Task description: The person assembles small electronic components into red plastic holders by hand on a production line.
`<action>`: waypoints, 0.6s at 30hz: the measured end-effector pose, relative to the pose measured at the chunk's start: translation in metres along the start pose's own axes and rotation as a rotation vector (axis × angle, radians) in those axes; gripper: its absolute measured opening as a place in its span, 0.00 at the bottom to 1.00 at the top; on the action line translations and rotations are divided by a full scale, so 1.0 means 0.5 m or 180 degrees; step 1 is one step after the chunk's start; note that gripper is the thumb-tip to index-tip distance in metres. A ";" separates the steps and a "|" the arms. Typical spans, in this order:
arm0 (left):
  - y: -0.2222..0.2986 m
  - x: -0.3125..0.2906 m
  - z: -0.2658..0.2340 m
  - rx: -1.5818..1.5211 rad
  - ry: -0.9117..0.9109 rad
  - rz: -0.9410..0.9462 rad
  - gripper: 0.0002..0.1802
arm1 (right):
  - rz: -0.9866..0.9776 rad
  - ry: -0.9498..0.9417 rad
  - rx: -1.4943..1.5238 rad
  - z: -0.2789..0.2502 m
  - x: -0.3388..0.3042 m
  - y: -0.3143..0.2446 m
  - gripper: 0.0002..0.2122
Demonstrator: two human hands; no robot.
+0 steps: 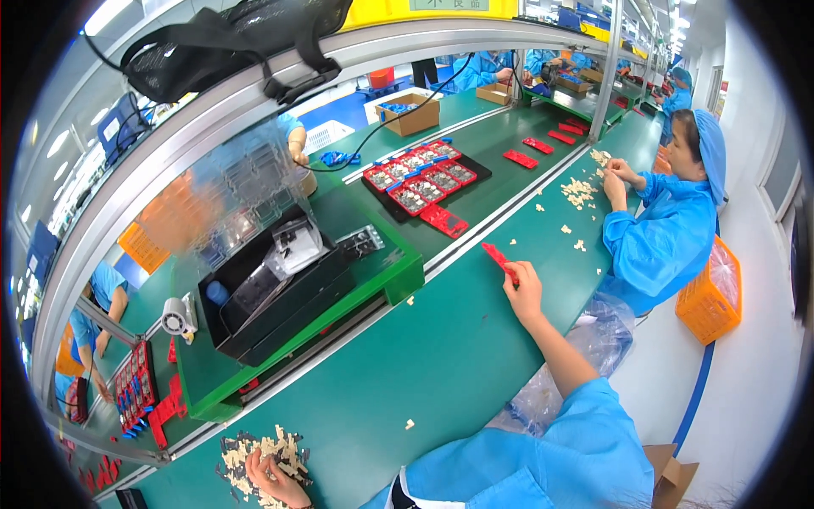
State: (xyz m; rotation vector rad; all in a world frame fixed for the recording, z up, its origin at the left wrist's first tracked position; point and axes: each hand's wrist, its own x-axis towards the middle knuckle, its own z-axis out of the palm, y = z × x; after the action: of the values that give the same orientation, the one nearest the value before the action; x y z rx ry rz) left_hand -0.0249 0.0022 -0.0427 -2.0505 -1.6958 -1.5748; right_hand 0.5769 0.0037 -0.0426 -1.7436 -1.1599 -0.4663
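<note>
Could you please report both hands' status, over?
Right hand holds red part. Left hand at cream-and-dark pile. Loose cream piece lies between them.

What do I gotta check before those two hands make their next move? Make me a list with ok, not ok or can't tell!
1. Right hand has hold of the red part: ok, it is held above the green tabletop.
2. Left hand is at the pile of small pieces: ok.
3. Left hand has a piece pinched: cannot tell, the hand hides it.
4. Pile is sorted by colour: not ok, cream and dark pieces are mixed.
5. Every piece is in the pile: not ok, one cream piece lies apart from it.
6. Co-worker's hands are clear of the right hand: ok, they are apart.
</note>
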 end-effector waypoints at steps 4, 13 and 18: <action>-0.011 -0.014 -0.012 -0.0715 0.0067 -0.0498 0.06 | 0.0299 0.0062 0.1108 -0.021 -0.078 -0.187 0.11; 0.082 0.036 0.023 -0.1832 -0.0616 -0.1338 0.06 | -0.1261 -0.2081 0.1400 0.016 -0.259 -0.520 0.09; 0.196 0.091 0.026 -0.0987 -0.0790 0.0089 0.10 | -0.1298 -0.2904 0.1305 0.020 -0.306 -0.565 0.10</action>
State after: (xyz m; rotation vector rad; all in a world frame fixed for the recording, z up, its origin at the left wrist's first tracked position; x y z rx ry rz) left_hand 0.0519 0.0025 0.0346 -2.4996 -1.5636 -1.7314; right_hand 0.2593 -0.0374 -0.0168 -1.3495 -2.0928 0.3871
